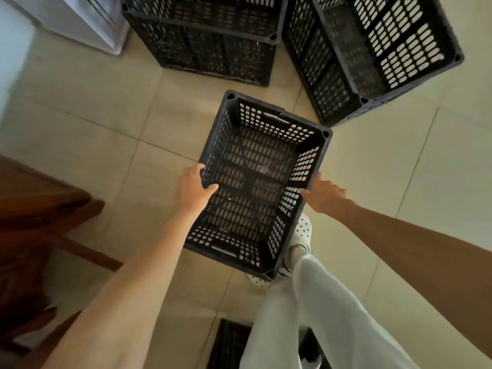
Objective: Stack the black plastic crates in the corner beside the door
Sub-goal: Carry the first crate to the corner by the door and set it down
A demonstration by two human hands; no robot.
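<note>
A black perforated plastic crate (259, 182) hangs above the tiled floor in the middle of the view, open side up and empty. My left hand (193, 189) grips its left long rim, thumb inside. My right hand (323, 197) grips the right long rim. Ahead at the top stands a stack of black crates (210, 41), one set into another. A second pile of black crates (372, 57) stands at the top right, turned at an angle.
White door or cabinet edge (87, 22) at the top left beside the stack. Dark wooden furniture (40, 222) juts in from the left. My legs in white trousers (314, 315) and white shoes are below the crate. Another black crate (229, 344) lies at the bottom edge.
</note>
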